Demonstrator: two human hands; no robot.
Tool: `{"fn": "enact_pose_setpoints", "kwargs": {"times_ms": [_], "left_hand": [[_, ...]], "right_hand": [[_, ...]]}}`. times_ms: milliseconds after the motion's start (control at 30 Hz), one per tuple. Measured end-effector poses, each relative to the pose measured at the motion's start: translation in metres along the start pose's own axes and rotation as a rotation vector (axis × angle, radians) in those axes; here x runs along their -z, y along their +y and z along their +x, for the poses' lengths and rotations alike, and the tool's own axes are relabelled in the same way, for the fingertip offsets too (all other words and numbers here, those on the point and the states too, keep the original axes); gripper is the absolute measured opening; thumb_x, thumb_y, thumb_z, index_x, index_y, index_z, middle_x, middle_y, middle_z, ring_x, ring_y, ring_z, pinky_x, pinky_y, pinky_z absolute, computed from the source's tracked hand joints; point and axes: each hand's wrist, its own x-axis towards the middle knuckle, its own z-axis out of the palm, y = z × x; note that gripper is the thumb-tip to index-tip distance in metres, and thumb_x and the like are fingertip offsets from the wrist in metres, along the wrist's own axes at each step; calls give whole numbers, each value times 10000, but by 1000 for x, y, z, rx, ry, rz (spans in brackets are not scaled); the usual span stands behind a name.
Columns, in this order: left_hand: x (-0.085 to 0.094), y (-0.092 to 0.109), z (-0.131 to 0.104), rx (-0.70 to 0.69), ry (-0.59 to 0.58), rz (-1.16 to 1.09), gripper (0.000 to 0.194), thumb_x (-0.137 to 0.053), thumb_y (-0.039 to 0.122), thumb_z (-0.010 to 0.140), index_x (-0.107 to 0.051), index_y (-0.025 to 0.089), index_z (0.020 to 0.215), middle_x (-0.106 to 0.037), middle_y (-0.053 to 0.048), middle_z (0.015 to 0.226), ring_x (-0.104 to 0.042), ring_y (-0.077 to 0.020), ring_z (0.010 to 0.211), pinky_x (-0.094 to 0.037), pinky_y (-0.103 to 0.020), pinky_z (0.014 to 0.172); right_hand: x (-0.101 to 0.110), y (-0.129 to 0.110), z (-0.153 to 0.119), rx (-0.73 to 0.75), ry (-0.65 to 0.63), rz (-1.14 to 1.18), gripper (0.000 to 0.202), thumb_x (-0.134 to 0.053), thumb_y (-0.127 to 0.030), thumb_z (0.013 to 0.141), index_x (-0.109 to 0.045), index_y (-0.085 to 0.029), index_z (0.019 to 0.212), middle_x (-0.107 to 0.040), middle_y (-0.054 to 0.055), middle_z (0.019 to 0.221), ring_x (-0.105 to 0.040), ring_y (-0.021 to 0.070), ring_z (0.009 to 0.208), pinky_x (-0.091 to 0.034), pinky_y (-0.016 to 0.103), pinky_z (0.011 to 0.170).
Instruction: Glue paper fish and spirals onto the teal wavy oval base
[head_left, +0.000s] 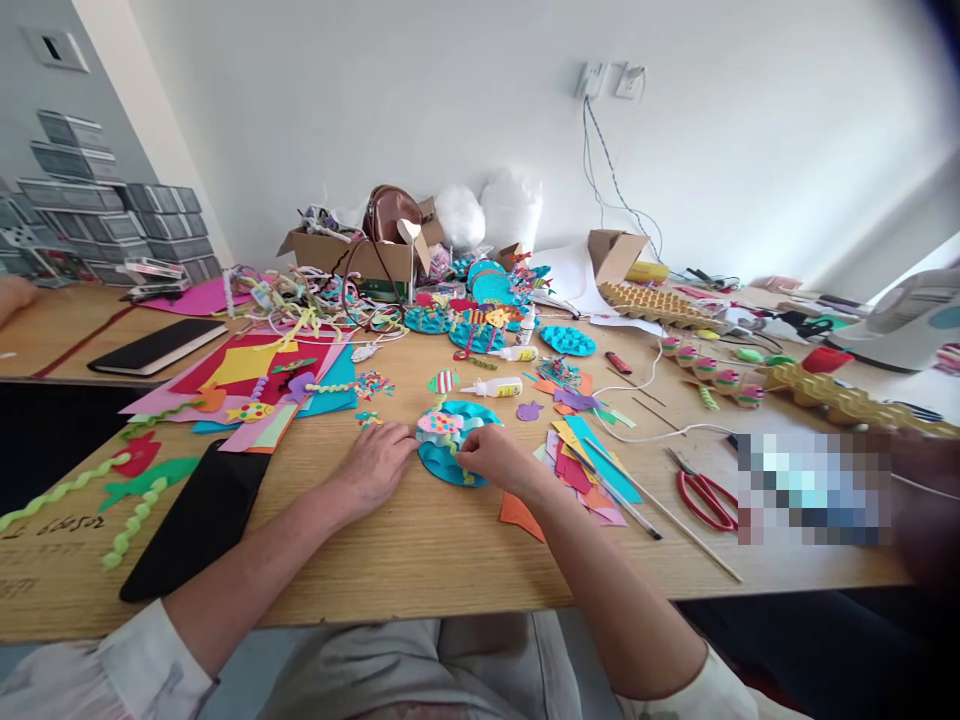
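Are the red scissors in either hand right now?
No, the red scissors lie on the table, away from the left hand and right hand, which are both at the blue disc.

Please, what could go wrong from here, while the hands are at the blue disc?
The glue bottle lies on its side close behind the blue disc; it might roll or leak if bumped, though I cannot tell whether it is capped. The left hand is close to a small pile of colourful bits, so a careless move could scatter them. The orange paper lies close to the right forearm, which might brush it out of place.
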Motion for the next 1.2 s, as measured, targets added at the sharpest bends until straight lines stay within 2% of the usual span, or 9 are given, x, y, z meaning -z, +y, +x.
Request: {"fn": "enact_pose_setpoints", "kwargs": {"times_ms": [133, 333, 467, 600, 667, 767, 867, 1000, 1200], "left_hand": [[1, 3, -1, 17, -1, -11, 251, -414, 134, 870, -604, 168, 1030, -594, -87, 1114, -508, -234, 1063, -397, -403, 905], [-3, 1, -2, 23, -10, -40, 272, -412, 140, 854, -595, 179, 1052, -596, -84, 1112, -507, -236, 1067, -393, -421, 913], [-7, -5, -1, 17, -16, -87, 310, -413, 127, 832, -561, 161, 1102, -585, -91, 1145, -499, -227, 1091, -378, -408, 957], [-3, -8, -3, 18, -17, -176, 326, -406, 145, 834, -521, 142, 1139, -570, -103, 1167, -488, -223, 1107, -377, -405, 972], [4, -4, -6, 8, 18, -184, 300, -387, 148, 846, -546, 157, 1101, -572, -95, 1149, -493, -223, 1086, -382, -413, 963], [15, 13, -14, -35, 95, -167, 287, -358, 156, 874, -605, 173, 1019, -592, -85, 1051, -508, -221, 1012, -400, -415, 931], [20, 40, -22, -98, 92, -158, 346, -347, 101, 858, -619, 184, 1056, -595, -87, 1041, -494, -224, 1017, -414, -401, 923], [16, 65, -24, -144, 32, -122, 430, -336, 43, 829, -581, 196, 1148, -584, -74, 1111, -454, -232, 1082, -403, -407, 956], [5, 67, -20, -110, 13, -83, 401, -359, 80, 853, -544, 175, 1196, -574, -90, 1138, -445, -251, 1093, -411, -426, 954]], "right_hand": [[-2, 2, -4, 22, 16, 90, 110, -530, -167, 643, -636, -155, 620, -589, -3, 572, -478, 94, 524, -302, 197, 461], [-7, 16, -17, 105, 139, 573, 110, -534, -264, 668, -558, -163, 630, -484, -52, 535, -419, 74, 501, -305, 182, 465], [-12, 21, -24, 94, 174, 728, 119, -546, -281, 667, -525, -171, 625, -464, -60, 524, -428, 75, 499, -336, 184, 485], [-20, 22, -27, 30, 183, 699, 94, -550, -258, 678, -540, -175, 637, -534, -46, 546, -491, 86, 519, -391, 192, 529], [-24, 23, -27, -13, 184, 664, 91, -553, -262, 686, -558, -178, 654, -584, -36, 578, -525, 91, 534, -405, 192, 541], [-27, 24, -27, -72, 179, 634, 97, -547, -267, 698, -576, -179, 672, -639, -20, 627, -562, 96, 549, -416, 191, 543], [-29, 24, -26, -87, 172, 575, 115, -538, -276, 708, -587, -180, 668, -668, -12, 650, -583, 104, 566, -411, 185, 524], [-30, 21, -26, -86, 182, 544, 149, -534, -296, 717, -599, -176, 656, -683, -4, 667, -580, 102, 545, -389, 181, 483], [-33, 19, -25, -93, 233, 529, 168, -534, -301, 701, -596, -165, 624, -653, -7, 613, -522, 92, 500, -337, 187, 447]]}}
